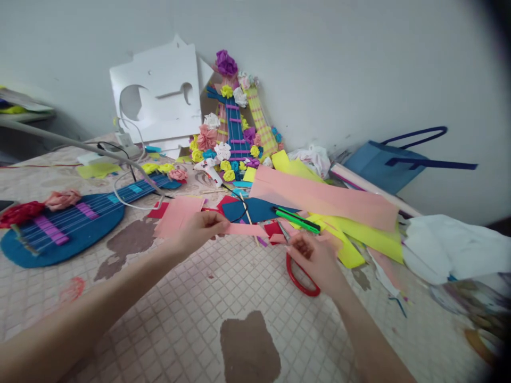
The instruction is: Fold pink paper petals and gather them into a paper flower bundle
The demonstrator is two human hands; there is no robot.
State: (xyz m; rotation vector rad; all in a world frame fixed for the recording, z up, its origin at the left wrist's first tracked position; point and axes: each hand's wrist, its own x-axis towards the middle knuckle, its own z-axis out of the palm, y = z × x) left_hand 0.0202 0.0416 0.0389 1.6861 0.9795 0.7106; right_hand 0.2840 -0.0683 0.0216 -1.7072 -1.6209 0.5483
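Note:
My left hand (209, 223) pinches one end of a narrow pink paper strip (246, 230), which stretches to the right above the table. In my right hand (313, 255) is a pair of scissors with red handles (293, 274); its blades point up and left, near the strip's free end. Whether the blades touch the strip I cannot tell. A small pink scrap (278, 239) lies by the blade tips. Just beyond my right hand is a green and black utility knife (297, 219). Pink paper squares (179, 210) lie beside my left hand.
A blue guitar-shaped craft (91, 223) with paper flowers lies left. Flower-covered crafts (235, 127) lean on the wall behind a white glue gun (209, 171). Pink sheet (323, 197) and yellow sheets (359, 234) spread right, near a blue bag (383, 165). A white cable (120, 159) crosses the left side.

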